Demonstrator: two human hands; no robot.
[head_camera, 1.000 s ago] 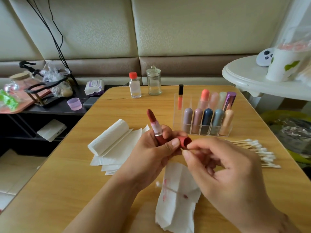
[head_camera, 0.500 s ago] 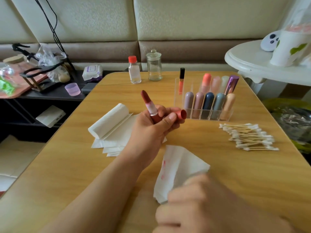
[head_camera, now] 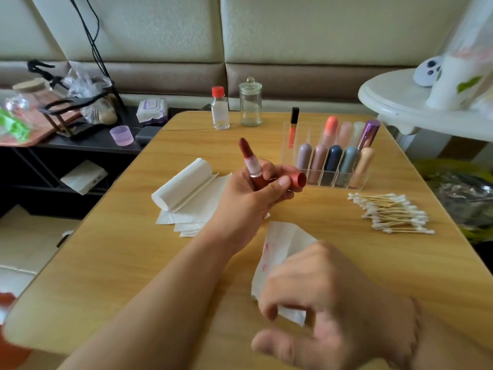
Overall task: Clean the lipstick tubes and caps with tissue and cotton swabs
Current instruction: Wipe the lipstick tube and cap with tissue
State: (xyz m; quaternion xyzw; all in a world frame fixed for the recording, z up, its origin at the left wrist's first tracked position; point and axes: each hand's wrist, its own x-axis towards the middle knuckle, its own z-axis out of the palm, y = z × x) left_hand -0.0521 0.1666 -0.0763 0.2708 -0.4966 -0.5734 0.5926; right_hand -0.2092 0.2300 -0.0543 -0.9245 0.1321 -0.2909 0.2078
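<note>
a light wooden counter (head_camera: 112, 263) stands before a cream and brown padded wall (head_camera: 293, 36). to its left is a low black shelf unit (head_camera: 88, 141), to its right a round white side table (head_camera: 400, 108). soft daylight.

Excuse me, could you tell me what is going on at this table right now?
A person is cleaning lipsticks. The left hand holds an opened red lipstick upright together with its red cap. The right hand is low over a stained tissue on the wooden table, fingers curled at its edge; whether it grips the tissue is unclear. Clean tissues, cotton swabs and an organizer of other lipsticks are nearby.
</note>
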